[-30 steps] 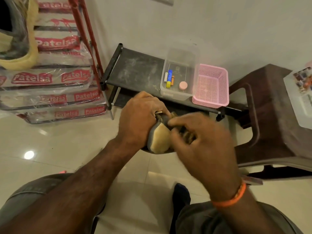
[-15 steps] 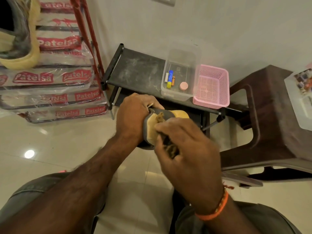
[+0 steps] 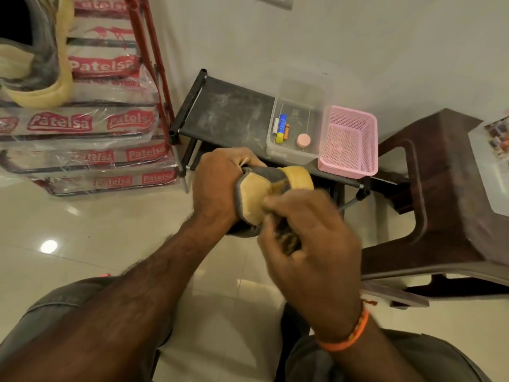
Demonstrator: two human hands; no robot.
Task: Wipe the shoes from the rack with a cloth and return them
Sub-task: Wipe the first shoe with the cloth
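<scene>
A grey and tan shoe [image 3: 259,194] is held in the air in front of the black shoe rack [image 3: 225,111]. My left hand [image 3: 220,186] grips the shoe from its left side, fingers wrapped over the top. My right hand [image 3: 308,238] is curled round a dark, bunched cloth [image 3: 287,238] and presses it against the shoe's near right side. Most of the cloth is hidden inside my fist. The right hand is motion-blurred.
On the rack's top stand a clear plastic box [image 3: 297,125] with small items and a pink basket [image 3: 348,142]. A brown plastic stool [image 3: 446,194] is at the right. Stacked wrapped packs [image 3: 82,125] and a red frame [image 3: 148,51] stand at the left.
My right hand with the cloth has slid from the shoe's far right side back toward me along the shoe. The left hand has kept its grip, lifting the shoe slightly.
</scene>
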